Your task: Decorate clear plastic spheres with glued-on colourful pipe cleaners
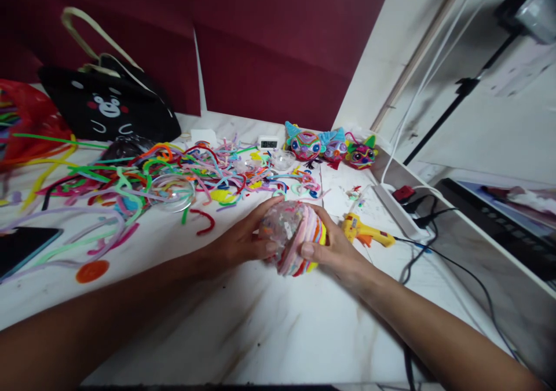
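A round ball is held between my two hands above the white marbled table. Its left part is clear and see-through; pink, orange, red and yellow fuzzy strips cover the right part. My left hand grips the clear side, thumb in front. Around the striped side curls my right hand, its thumb pressed on the pink strips. The far fingers of both hands are partly hidden by the ball. Just right of my right hand lies a yellow glue gun.
Tangled pipe cleaners spread over the table's left and back, around a clear dome. Behind are a small clock, colourful animal heads and a black bag. A power strip and cables run along the right.
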A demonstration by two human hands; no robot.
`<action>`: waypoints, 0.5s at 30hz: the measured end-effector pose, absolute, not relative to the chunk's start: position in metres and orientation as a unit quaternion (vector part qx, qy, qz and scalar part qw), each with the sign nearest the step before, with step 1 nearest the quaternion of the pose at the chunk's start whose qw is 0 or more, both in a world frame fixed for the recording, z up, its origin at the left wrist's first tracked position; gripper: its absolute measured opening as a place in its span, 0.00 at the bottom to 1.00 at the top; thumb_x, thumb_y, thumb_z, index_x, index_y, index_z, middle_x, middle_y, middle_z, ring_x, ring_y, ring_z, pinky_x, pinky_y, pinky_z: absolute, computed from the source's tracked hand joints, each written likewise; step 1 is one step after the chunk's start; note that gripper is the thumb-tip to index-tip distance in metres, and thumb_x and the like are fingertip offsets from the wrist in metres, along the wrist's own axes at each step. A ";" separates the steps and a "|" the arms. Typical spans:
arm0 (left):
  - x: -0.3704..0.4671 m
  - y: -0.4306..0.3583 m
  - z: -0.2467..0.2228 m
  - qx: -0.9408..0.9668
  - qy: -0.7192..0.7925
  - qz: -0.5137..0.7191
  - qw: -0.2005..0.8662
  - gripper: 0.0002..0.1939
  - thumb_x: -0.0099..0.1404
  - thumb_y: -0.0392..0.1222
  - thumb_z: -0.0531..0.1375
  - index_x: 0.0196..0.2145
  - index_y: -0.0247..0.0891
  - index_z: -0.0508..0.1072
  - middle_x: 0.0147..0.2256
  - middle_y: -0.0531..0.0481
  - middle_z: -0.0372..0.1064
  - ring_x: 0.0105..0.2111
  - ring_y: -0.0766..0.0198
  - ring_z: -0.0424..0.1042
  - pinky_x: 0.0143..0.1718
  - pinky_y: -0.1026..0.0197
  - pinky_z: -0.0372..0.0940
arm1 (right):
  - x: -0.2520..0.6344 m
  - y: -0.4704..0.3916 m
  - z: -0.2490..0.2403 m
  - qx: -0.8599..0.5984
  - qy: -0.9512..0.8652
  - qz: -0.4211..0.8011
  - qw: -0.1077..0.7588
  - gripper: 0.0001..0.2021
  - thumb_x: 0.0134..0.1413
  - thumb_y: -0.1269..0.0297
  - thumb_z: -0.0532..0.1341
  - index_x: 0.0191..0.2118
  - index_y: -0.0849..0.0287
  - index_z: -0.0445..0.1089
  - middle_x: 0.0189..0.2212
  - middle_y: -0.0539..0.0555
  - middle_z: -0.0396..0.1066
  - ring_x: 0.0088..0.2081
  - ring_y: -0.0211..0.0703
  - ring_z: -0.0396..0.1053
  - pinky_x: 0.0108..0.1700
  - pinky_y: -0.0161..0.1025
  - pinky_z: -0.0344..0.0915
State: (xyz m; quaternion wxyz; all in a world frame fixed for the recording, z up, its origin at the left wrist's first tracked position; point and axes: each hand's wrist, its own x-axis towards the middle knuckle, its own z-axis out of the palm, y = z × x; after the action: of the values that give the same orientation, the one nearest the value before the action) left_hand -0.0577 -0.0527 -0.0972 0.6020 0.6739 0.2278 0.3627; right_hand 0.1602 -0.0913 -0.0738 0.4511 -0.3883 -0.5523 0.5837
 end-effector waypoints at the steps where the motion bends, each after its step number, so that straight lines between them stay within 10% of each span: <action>1: -0.057 -0.051 -0.099 0.684 0.236 0.367 0.584 0.41 0.61 0.50 0.65 0.67 0.46 0.53 0.64 0.41 0.58 0.59 0.42 0.65 0.50 0.49 0.71 | 0.160 -0.091 -0.074 -0.396 -0.547 0.576 0.460 0.41 0.38 0.47 0.74 0.56 0.54 0.58 0.47 0.55 0.71 0.47 0.51 0.72 0.52 0.50 0.68; 15: -0.049 -0.050 -0.108 0.677 0.278 0.437 0.523 0.32 0.61 0.55 0.65 0.57 0.42 0.60 0.50 0.43 0.68 0.48 0.52 0.71 0.43 0.56 0.71 | 0.158 -0.093 -0.075 -0.406 -0.535 0.590 0.448 0.44 0.38 0.55 0.75 0.60 0.52 0.55 0.47 0.53 0.69 0.46 0.47 0.69 0.49 0.44 0.67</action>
State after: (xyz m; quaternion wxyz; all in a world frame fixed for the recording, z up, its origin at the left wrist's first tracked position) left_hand -0.0488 -0.0504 -0.1082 0.5227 0.6772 0.2779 0.4371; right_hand 0.1577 -0.0935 -0.0750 0.4483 -0.4058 -0.5355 0.5897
